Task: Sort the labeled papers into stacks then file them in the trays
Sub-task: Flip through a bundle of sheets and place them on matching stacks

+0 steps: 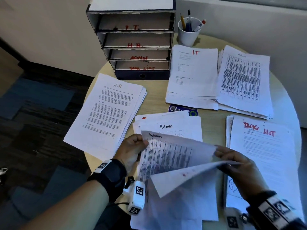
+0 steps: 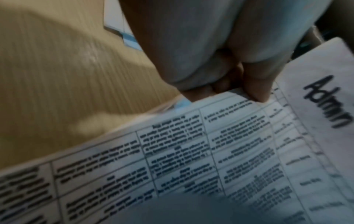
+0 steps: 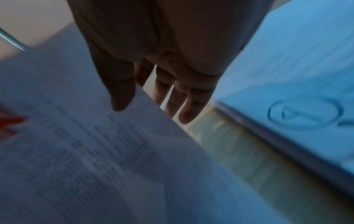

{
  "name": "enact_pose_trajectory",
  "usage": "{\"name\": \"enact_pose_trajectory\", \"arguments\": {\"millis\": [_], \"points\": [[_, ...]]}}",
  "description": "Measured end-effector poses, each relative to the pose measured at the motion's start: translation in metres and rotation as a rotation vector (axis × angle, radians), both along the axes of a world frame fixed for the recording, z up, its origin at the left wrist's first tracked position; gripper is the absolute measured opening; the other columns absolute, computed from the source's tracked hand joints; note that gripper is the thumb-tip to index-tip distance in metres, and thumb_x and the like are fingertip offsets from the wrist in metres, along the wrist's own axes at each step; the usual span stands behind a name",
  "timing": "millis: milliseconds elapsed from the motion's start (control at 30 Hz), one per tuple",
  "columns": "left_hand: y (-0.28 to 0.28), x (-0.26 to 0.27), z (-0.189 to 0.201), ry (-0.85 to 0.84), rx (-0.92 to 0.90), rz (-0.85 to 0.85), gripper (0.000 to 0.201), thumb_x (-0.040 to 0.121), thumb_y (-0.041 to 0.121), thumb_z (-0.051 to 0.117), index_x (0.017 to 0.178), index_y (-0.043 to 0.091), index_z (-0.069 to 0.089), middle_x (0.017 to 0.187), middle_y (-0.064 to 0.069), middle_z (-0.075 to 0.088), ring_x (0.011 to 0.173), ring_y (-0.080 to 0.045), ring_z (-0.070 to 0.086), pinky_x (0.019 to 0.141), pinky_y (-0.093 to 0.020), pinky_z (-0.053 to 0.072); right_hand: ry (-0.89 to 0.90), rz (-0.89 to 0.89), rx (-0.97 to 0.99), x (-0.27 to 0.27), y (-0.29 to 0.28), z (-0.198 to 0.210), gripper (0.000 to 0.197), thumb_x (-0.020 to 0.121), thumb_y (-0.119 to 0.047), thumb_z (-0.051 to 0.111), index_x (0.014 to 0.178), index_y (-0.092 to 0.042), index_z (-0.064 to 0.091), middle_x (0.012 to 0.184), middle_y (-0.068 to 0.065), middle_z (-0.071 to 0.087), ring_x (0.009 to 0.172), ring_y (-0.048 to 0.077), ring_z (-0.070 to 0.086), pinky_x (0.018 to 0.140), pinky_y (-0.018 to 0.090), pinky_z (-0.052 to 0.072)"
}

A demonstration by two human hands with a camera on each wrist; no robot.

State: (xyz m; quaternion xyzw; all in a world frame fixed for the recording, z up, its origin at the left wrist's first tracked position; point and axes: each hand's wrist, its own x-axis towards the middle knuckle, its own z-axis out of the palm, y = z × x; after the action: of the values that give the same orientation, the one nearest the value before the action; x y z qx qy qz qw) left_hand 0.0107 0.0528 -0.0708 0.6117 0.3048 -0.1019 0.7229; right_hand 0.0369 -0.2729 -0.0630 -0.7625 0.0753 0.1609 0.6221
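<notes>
Your left hand (image 1: 132, 151) pinches the upper left corner of a thin printed sheet (image 1: 167, 155) headed "Admin", grip clamped thumb over paper; the left wrist view shows a gridded table of small type on it. Your right hand (image 1: 235, 165) pinches the sheet's right edge, which curls over in a soft fold. The sheet hangs above a loose unsorted pile (image 1: 169, 126), its top page also marked "Admin". Flat white stacks lie around: H.R (image 1: 106, 112) left, I.T (image 1: 193, 75) and Admin (image 1: 244, 80) behind, Task List (image 1: 264, 151) right. Surface (image 1: 154, 98): round, pale wood grain. Rough-cut cardboard trays (image 1: 137, 42), four tiers, red lettering. White cup (image 1: 188, 33) of pens. Floor: dark and blue carpet tiles (image 1: 41, 105)
</notes>
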Motion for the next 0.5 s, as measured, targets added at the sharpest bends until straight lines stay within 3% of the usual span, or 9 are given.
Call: {"name": "enact_pose_trajectory", "arguments": {"millis": [67,100,167,200,267,333,400,500], "points": [[-0.006,-0.004,0.003,0.012,-0.122,-0.029,0.034,0.092,-0.008,0.057,0.069,0.017,0.066,0.057,0.001,0.056,0.047,-0.010,0.046,0.043,-0.017,0.036,-0.024,-0.026,-0.134,0.000,0.015,-0.009,0.015,0.073,0.008,0.077,0.072,-0.002,0.065,0.080,-0.021,0.071,0.072,-0.003,0.065,0.063,0.010,0.049],[-0.008,-0.004,0.004,0.041,-0.159,-0.049,0.030,0.091,-0.008,0.057,0.074,0.015,0.069,0.063,-0.003,0.061,0.051,-0.012,0.050,0.046,-0.019,0.040,-0.045,-0.038,-0.214,0.000,0.020,-0.015,0.019,0.074,0.001,0.079,0.069,-0.008,0.063,0.063,-0.017,0.064,0.061,0.000,0.059,0.056,0.012,0.045],[-0.007,0.001,0.003,0.115,-0.134,-0.108,0.023,0.090,-0.009,0.055,0.088,0.007,0.071,0.079,-0.010,0.068,0.063,-0.018,0.059,0.056,-0.024,0.049,-0.059,-0.111,-0.289,0.002,0.024,-0.026,0.023,0.074,-0.006,0.080,0.068,-0.015,0.060,0.056,-0.009,0.060,0.056,0.005,0.055,0.057,0.020,0.044],[-0.004,0.005,0.000,0.133,-0.009,-0.159,0.023,0.091,-0.011,0.051,0.094,0.003,0.070,0.088,-0.010,0.068,0.073,-0.019,0.061,0.064,-0.026,0.051,-0.039,-0.136,-0.245,0.003,0.023,-0.030,0.020,0.074,-0.007,0.080,0.076,-0.016,0.062,0.064,-0.007,0.067,0.064,0.010,0.062,0.063,0.026,0.050],[0.004,0.019,-0.002,0.071,0.478,-0.325,0.028,0.092,-0.005,0.048,0.103,0.010,0.070,0.106,0.000,0.065,0.096,-0.016,0.059,0.084,-0.024,0.047,0.038,-0.160,-0.146,0.003,0.016,-0.033,0.033,0.076,-0.007,0.077,0.100,-0.026,0.065,0.089,-0.004,0.076,0.086,0.021,0.072,0.077,0.043,0.057],[0.011,0.037,0.000,-0.056,0.905,-0.518,0.030,0.092,0.008,0.056,0.118,0.016,0.068,0.123,0.003,0.060,0.114,-0.015,0.051,0.096,-0.023,0.039,0.023,-0.134,-0.207,0.001,0.011,-0.029,0.036,0.079,-0.006,0.075,0.103,-0.031,0.068,0.096,-0.002,0.076,0.089,0.023,0.072,0.079,0.047,0.057],[0.015,0.055,0.000,-0.048,1.136,-0.740,0.043,0.088,0.028,0.065,0.129,0.019,0.058,0.137,0.001,0.051,0.126,-0.024,0.042,0.102,-0.034,0.039,-0.013,-0.104,-0.262,-0.002,0.005,-0.024,0.029,0.080,-0.003,0.072,0.086,-0.032,0.073,0.085,-0.002,0.076,0.077,0.019,0.070,0.071,0.038,0.059],[0.010,0.076,-0.004,0.116,1.316,-0.999,0.061,0.079,0.052,0.070,0.129,0.026,0.046,0.141,-0.001,0.042,0.129,-0.030,0.038,0.098,-0.048,0.038,-0.055,-0.061,-0.253,-0.008,0.003,-0.015,0.043,0.077,0.011,0.068,0.078,-0.032,0.074,0.073,-0.011,0.073,0.059,0.003,0.062,0.052,0.014,0.047]]}}
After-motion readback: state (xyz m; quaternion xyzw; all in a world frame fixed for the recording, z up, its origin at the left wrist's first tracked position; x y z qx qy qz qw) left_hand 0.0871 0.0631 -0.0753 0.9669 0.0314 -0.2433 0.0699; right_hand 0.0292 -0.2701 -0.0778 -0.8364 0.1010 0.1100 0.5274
